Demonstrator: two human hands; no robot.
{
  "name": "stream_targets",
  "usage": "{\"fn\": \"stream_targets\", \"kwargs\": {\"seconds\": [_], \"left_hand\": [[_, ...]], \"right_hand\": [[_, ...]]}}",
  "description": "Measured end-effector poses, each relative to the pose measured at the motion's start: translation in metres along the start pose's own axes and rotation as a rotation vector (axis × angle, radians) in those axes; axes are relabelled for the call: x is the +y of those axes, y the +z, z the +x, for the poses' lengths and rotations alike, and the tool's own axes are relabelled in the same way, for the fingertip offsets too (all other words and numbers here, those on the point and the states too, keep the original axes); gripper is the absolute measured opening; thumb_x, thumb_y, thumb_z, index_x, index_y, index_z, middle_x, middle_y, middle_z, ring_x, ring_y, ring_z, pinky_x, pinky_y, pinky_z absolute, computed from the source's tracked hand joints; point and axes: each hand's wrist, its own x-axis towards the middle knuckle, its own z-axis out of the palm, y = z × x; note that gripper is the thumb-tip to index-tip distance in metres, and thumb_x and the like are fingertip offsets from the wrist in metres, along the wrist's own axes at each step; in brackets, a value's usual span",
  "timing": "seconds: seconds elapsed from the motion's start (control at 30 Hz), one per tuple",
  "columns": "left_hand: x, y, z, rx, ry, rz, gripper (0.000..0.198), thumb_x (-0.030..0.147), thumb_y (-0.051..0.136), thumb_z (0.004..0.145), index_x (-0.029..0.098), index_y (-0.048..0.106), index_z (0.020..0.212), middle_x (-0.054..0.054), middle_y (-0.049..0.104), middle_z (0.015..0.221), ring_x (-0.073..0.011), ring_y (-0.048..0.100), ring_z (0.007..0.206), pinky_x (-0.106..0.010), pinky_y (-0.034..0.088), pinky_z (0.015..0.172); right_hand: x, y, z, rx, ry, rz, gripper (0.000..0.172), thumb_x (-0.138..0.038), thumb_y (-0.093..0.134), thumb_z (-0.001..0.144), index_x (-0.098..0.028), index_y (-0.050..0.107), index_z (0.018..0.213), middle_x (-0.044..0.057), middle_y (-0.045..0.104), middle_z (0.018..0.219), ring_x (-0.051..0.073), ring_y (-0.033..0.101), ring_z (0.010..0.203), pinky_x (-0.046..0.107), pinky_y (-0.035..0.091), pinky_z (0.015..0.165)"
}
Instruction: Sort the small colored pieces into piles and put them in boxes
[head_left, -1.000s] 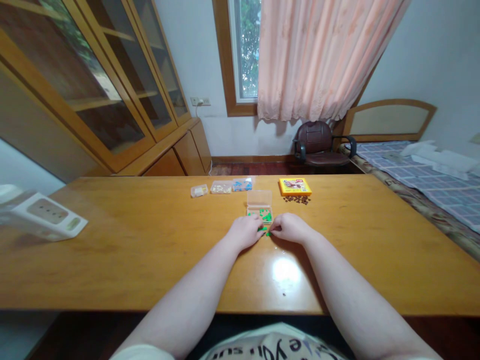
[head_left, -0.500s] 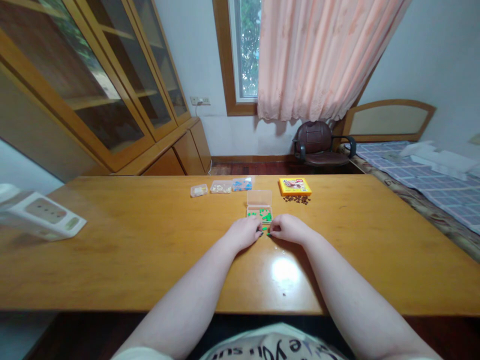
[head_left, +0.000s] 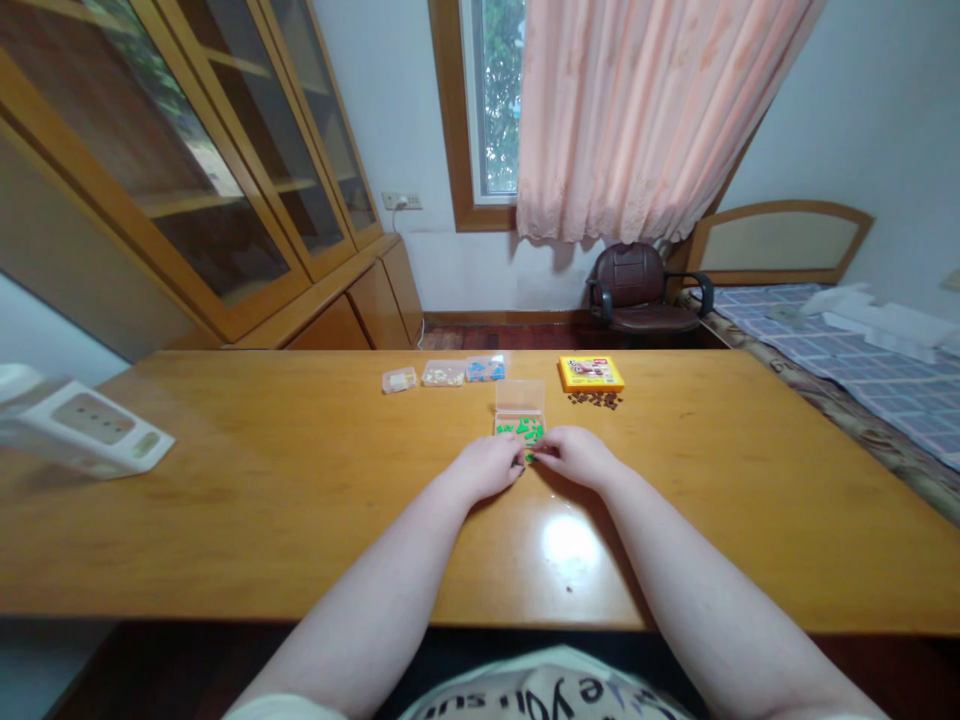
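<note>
Both hands rest on the wooden table (head_left: pixel 262 500) just in front of a small clear plastic box (head_left: pixel 519 398) that holds green pieces (head_left: pixel 525 431). My left hand (head_left: pixel 489 466) is curled, its fingertips pinched at a small green piece (head_left: pixel 529 457). My right hand (head_left: pixel 576 456) is curled too, its fingertips meeting the left hand's at the same green piece. The two hands touch fingertip to fingertip. What exactly each finger grips is too small to make out.
Behind the box lie three small clear boxes (head_left: pixel 442 375), a yellow box (head_left: pixel 590 372) and a scatter of brown pieces (head_left: pixel 594 400). A white device (head_left: pixel 82 432) sits at the table's left edge. Beyond are a cabinet (head_left: pixel 225 200), a chair (head_left: pixel 637 290) and a bed (head_left: pixel 862 360).
Both hands have shifted slightly farther from me, toward the box of green pieces, and the fingertips have drawn closer together.
</note>
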Motion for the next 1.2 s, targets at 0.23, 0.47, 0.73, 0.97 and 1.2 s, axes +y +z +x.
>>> {"fn": "stream_targets", "kwargs": {"seconds": [0.23, 0.47, 0.73, 0.97, 1.2], "left_hand": [[-0.003, 0.002, 0.000, -0.009, 0.039, -0.028, 0.011, 0.023, 0.052, 0.080, 0.022, 0.062, 0.085, -0.005, 0.065, 0.092, -0.0207, 0.062, 0.081, -0.028, 0.047, 0.070], [-0.004, 0.004, 0.001, -0.018, 0.049, -0.032, 0.011, 0.024, 0.053, 0.080, 0.021, 0.062, 0.085, -0.005, 0.066, 0.091, -0.0202, 0.062, 0.082, -0.027, 0.047, 0.071], [-0.007, 0.003, 0.001, 0.015, 0.065, -0.069, 0.012, 0.022, 0.053, 0.081, 0.021, 0.063, 0.086, -0.004, 0.066, 0.089, -0.0190, 0.062, 0.080, -0.027, 0.047, 0.071], [-0.023, 0.002, 0.002, 0.162, 0.084, -0.218, 0.012, 0.021, 0.055, 0.080, 0.020, 0.064, 0.088, -0.004, 0.064, 0.090, -0.0164, 0.060, 0.081, -0.026, 0.047, 0.072], [-0.040, 0.002, 0.008, 0.416, -0.025, -0.267, 0.014, 0.025, 0.052, 0.084, 0.018, 0.063, 0.090, -0.005, 0.063, 0.093, -0.0179, 0.058, 0.089, -0.030, 0.046, 0.083]], "right_hand": [[-0.006, 0.000, 0.001, -0.088, 0.014, -0.083, 0.019, -0.030, 0.057, 0.083, -0.028, 0.073, 0.093, 0.003, 0.072, 0.090, 0.017, 0.063, 0.082, 0.024, 0.041, 0.070], [-0.008, 0.001, 0.001, -0.059, -0.012, -0.190, 0.021, -0.025, 0.052, 0.084, -0.023, 0.073, 0.084, 0.005, 0.072, 0.086, 0.017, 0.063, 0.078, 0.024, 0.040, 0.068], [0.001, 0.007, 0.003, 0.211, -0.011, -0.115, 0.021, -0.029, 0.052, 0.087, -0.022, 0.072, 0.088, 0.005, 0.070, 0.083, 0.015, 0.061, 0.074, 0.023, 0.040, 0.067], [0.005, 0.007, 0.004, 0.296, 0.085, -0.033, 0.025, -0.033, 0.050, 0.088, -0.022, 0.070, 0.097, 0.006, 0.070, 0.092, 0.016, 0.061, 0.081, 0.025, 0.042, 0.071], [-0.009, 0.005, 0.000, 0.093, -0.010, -0.051, 0.027, -0.035, 0.048, 0.089, -0.022, 0.072, 0.088, 0.004, 0.070, 0.082, 0.015, 0.060, 0.073, 0.024, 0.039, 0.065]]}}
